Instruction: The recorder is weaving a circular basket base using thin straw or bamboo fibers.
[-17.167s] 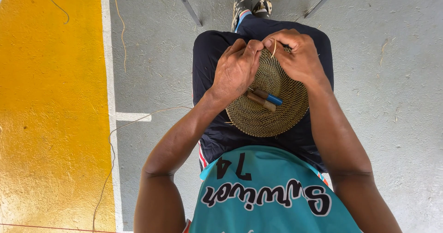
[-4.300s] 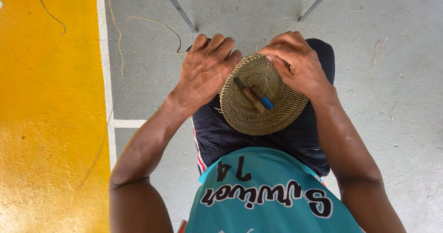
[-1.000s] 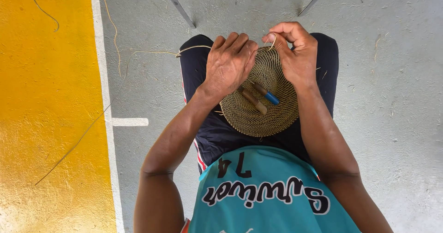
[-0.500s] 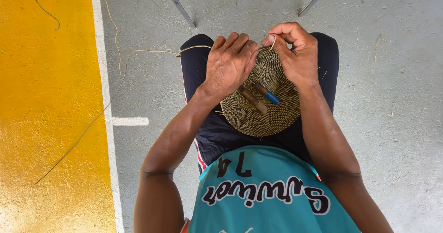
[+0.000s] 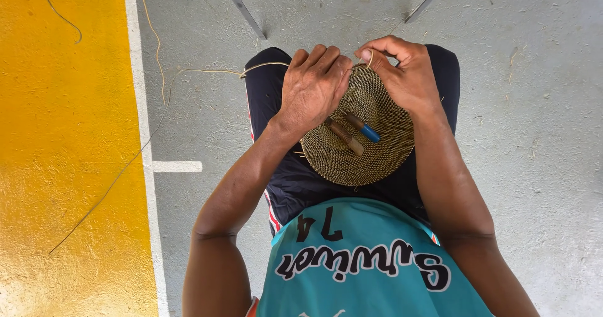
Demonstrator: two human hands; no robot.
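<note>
A round, flat woven disc (image 5: 361,150) of tan fibre rests on my lap, over dark shorts. My left hand (image 5: 312,88) grips its far left rim, fingers curled over the edge. My right hand (image 5: 405,72) pinches a thin pale fibre strand (image 5: 369,58) at the disc's far rim. Two small tools lie on the disc: one with a brown handle (image 5: 345,136) and one with a blue tip (image 5: 364,128). A long loose strand (image 5: 188,72) runs from under my left hand out across the floor to the left.
The floor is grey concrete (image 5: 534,103) with a yellow painted band (image 5: 63,147) on the left, edged by a white line (image 5: 141,122). Two metal legs (image 5: 242,6) angle in at the top. Stray fibres lie on the floor.
Over the last second both hands stay at the disc's far rim with barely any movement. Compared with 4 seconds ago, the right hand has shifted from the right rim to the top.
</note>
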